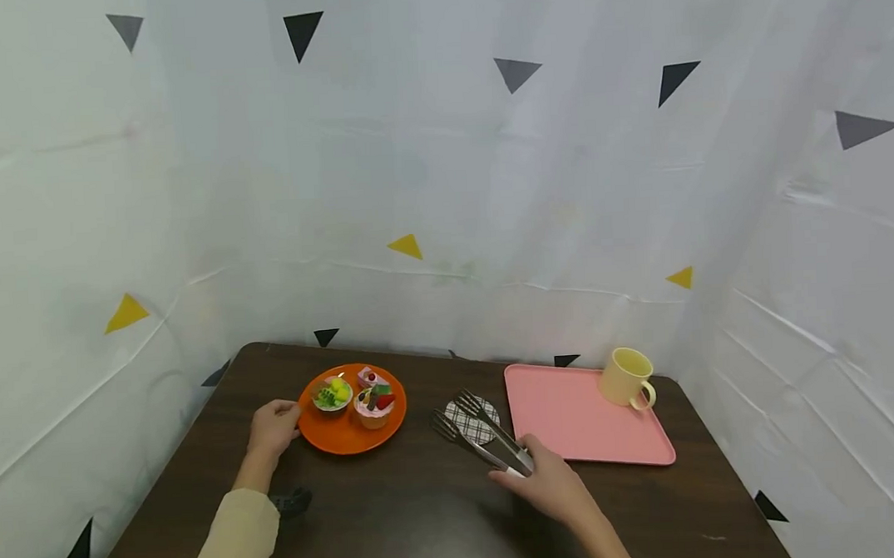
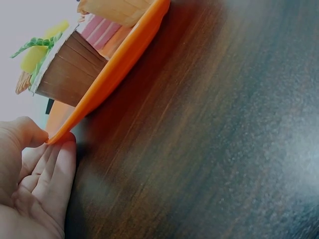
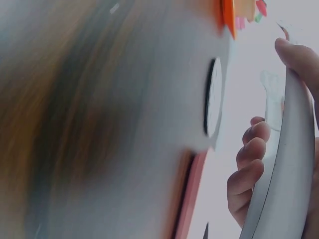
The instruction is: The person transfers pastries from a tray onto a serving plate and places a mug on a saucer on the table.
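Note:
In the head view an orange plate (image 1: pixel 327 438) carries a fruit-topped tart (image 1: pixel 333 393), a cupcake with a strawberry (image 1: pixel 373 407) and a small pink cake slice (image 1: pixel 373 376). My left hand (image 1: pixel 274 428) pinches the plate's left rim; the left wrist view shows the thumb (image 2: pixel 33 133) above the rim and fingers below. My right hand (image 1: pixel 549 481) grips metal tongs (image 1: pixel 510 453) by the handles. Their fork-like tips stand apart with nothing between them, in front of a round checked coaster (image 1: pixel 461 426). In the right wrist view the fingers (image 3: pixel 251 149) curl round the tongs.
A pink tray (image 1: pixel 573 427) lies on the right of the dark wooden table (image 1: pixel 397 514), with a yellow mug (image 1: pixel 626 376) at its back right corner. White cloth walls (image 1: pixel 442 163) with printed triangles rise around the table's back and sides.

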The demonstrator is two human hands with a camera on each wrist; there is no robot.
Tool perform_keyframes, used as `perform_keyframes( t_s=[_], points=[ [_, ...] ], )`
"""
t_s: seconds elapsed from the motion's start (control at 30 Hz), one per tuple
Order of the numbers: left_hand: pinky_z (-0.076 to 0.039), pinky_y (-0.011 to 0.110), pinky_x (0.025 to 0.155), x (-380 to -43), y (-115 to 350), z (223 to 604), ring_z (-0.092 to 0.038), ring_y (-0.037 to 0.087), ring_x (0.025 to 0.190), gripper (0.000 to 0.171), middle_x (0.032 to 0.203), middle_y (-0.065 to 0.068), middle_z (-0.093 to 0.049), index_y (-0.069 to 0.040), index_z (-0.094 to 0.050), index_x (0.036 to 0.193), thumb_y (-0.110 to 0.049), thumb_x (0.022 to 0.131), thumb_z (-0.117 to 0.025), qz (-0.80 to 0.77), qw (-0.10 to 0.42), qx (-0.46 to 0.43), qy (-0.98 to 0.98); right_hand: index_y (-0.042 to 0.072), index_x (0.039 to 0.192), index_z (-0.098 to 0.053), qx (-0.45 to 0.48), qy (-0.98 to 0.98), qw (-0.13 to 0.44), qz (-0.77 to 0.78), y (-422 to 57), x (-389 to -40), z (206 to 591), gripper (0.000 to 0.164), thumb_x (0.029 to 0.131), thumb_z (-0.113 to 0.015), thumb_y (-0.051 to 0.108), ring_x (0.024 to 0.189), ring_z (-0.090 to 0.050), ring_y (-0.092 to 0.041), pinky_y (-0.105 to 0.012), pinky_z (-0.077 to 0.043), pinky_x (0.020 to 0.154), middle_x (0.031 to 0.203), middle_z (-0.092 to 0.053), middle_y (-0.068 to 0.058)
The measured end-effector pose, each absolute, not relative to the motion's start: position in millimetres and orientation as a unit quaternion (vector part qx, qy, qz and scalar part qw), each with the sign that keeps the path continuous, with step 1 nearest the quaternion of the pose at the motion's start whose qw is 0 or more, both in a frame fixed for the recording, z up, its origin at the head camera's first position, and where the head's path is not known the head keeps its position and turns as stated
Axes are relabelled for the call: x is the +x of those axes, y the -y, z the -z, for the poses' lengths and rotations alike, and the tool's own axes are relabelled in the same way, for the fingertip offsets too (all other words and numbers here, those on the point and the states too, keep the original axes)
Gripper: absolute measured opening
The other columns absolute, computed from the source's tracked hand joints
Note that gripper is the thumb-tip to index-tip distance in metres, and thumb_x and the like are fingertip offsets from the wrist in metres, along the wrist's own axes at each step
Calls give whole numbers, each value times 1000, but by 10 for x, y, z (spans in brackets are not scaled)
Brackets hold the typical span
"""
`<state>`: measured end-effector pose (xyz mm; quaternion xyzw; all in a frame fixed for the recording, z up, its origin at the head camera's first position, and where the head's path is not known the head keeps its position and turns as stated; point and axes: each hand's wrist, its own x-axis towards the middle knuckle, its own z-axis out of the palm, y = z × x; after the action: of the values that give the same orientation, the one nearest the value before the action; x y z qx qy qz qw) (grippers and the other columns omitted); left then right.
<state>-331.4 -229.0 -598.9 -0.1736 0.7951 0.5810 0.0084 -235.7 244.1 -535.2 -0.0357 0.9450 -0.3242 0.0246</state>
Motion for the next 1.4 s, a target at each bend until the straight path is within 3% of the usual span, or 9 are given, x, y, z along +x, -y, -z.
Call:
perform_keyframes(
  t_s=[0.13, 0.3, 0.77, 1.13, 1.4],
  points=[
    [-64, 38, 95, -3280, 2294, 6007, -65, 37, 125, 49, 143, 28, -59, 6, -56, 148, -26, 111, -49, -579, 10, -178, -795, 18, 112, -62, 13, -945, 19, 326, -2672, -2270, 5359, 59, 83, -87, 63, 71, -55, -14, -32, -43, 62, 81, -61, 3],
    [-65, 33, 87, -3276, 2273, 6007, -67, 35, 121, 47, 139, 28, -62, 6, -58, 145, -25, 111, -50, -583, 0, -173, -794, 14, 117, -58, 68, -944, 22, 323, -2955, -2190, 5337, 64, 85, -84, 64, 72, -54, -18, -34, -39, 61, 82, -57, -1],
    [-65, 25, 76, -3283, 2279, 6027, -71, 30, 112, 42, 137, 28, -63, 7, -58, 143, -21, 110, -56, -602, -11, -180, -778, 3, 126, -54, 136, -932, 28, 335, -3609, -1981, 5412, 76, 90, -78, 65, 83, -58, -22, -33, -43, 66, 94, -61, -7],
    [-62, 24, 72, -3270, 2210, 5997, -71, 25, 102, 40, 132, 28, -65, 6, -60, 140, -20, 109, -58, -588, -34, -185, -787, -7, 124, -53, 184, -925, 34, 330, -3875, -1824, 5436, 87, 90, -75, 70, 76, -56, -24, -34, -43, 63, 88, -60, -10],
    [-63, 25, 73, -3284, 2193, 5993, -71, 27, 104, 40, 133, 27, -65, 4, -60, 140, -20, 108, -57, -576, -31, -201, -791, -12, 126, -50, 180, -936, 46, 298, -3981, -1752, 5449, 94, 89, -75, 71, 77, -59, -26, -38, -47, 64, 88, -61, -13]
  ],
)
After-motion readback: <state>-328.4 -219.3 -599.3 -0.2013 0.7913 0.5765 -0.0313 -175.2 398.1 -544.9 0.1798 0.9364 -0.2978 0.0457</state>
